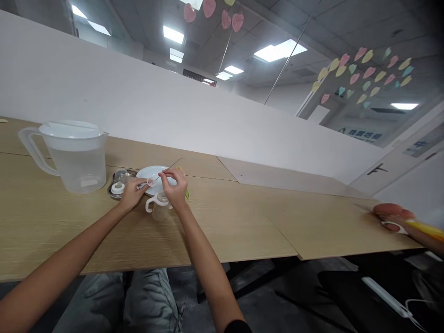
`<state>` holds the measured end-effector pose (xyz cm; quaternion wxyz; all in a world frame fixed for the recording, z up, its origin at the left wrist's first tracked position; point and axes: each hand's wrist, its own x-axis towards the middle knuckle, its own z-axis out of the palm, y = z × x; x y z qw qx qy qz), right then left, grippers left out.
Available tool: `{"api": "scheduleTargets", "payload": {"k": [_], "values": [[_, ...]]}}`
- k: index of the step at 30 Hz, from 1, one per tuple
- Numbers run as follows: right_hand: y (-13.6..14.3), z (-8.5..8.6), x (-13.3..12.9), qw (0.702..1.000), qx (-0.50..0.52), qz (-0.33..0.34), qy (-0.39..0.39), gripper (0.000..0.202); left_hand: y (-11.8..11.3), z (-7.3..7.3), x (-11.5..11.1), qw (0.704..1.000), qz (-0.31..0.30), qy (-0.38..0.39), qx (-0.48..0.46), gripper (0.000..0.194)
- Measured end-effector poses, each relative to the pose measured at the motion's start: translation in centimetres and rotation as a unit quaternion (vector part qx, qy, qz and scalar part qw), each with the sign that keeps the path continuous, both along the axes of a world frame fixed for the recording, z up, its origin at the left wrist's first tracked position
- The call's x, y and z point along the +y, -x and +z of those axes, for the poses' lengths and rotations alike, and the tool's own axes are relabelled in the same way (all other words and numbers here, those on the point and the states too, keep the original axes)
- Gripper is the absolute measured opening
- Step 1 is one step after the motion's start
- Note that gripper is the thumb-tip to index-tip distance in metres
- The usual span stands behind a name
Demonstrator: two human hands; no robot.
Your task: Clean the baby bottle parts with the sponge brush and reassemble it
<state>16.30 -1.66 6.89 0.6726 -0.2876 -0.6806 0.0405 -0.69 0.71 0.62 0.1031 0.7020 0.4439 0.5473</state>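
My left hand [132, 193] pinches a small clear round piece [151, 182], perhaps a bottle nipple, over a white plate [142, 173]. In the fingers of my right hand [175, 187] is a thin dark rod [175, 163] with a small light tip at its far end; its near end is at the clear piece. Just below my hands stands an open clear baby bottle [160, 212] with white handles. Left of the plate, a metal tray [113, 192] holds a clear dome cap [120, 175] and a white bottle ring [118, 188].
A lidded clear pitcher [78, 162] with water stands at the left. Something green [188, 194] lies partly hidden behind my right hand. At the far right, another person's arm [425, 236] is near a blurred reddish thing [391, 211] on the wooden table [236, 222]. A white partition [156, 111] runs behind.
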Motion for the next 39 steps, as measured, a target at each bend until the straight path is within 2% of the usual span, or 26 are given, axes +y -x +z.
{"api": "scheduleTargets", "payload": {"k": [7,12,18,21,24,26,29,33,39], "values": [[0.0,-0.4,0.8,0.998,-0.059,-0.012,0.017,0.009,-0.2,-0.3,0.3,0.998,-0.013,0.027,-0.059,0.034],[-0.1,-0.1,0.5,0.992,-0.108,0.008,0.066,0.009,-0.4,0.0,0.2,0.995,-0.03,0.044,-0.081,0.033],[-0.3,-0.3,1.4,0.984,-0.093,0.071,0.136,0.011,-0.4,0.3,0.1,0.994,-0.034,0.058,-0.082,0.038],[-0.6,0.1,1.5,0.98,-0.069,0.121,0.142,0.009,-0.3,0.4,0.1,0.995,-0.029,0.065,-0.073,0.041],[-1.1,0.7,1.2,0.971,-0.016,0.193,0.142,0.019,-0.3,0.4,0.1,0.995,-0.034,0.073,-0.063,0.046],[-1.2,1.0,0.8,0.967,0.012,0.214,0.141,0.029,-0.2,0.4,0.1,0.995,-0.043,0.075,-0.055,0.047],[-1.1,1.1,0.3,0.969,0.008,0.214,0.125,0.037,-0.2,0.3,0.1,0.996,-0.049,0.065,-0.039,0.047],[-0.9,1.0,0.2,0.973,-0.052,0.199,0.103,0.034,-0.2,0.1,0.3,0.996,-0.045,0.059,-0.04,0.047],[-1.0,0.3,1.1,0.961,-0.109,0.214,0.138,0.036,0.0,0.1,0.5,0.997,-0.046,0.054,-0.026,0.048]]}}
